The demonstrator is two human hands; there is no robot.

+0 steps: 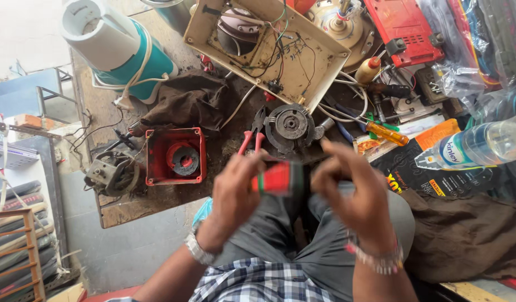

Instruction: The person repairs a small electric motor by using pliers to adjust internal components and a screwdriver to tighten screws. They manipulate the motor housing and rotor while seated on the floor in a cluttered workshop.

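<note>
My left hand grips a small red and green cylindrical part over my lap. Its motion blurs it. My right hand is curled close to the part's right end, fingers bent; whether it touches the part I cannot tell. Just beyond my hands on the worn workbench lie a round dark metal motor part and red-handled pliers.
A red square housing sits at the left, a small motor beside it. Farther back are a white and teal mixer base, an open cream appliance casing with wires, a yellow-handled screwdriver and a plastic bottle.
</note>
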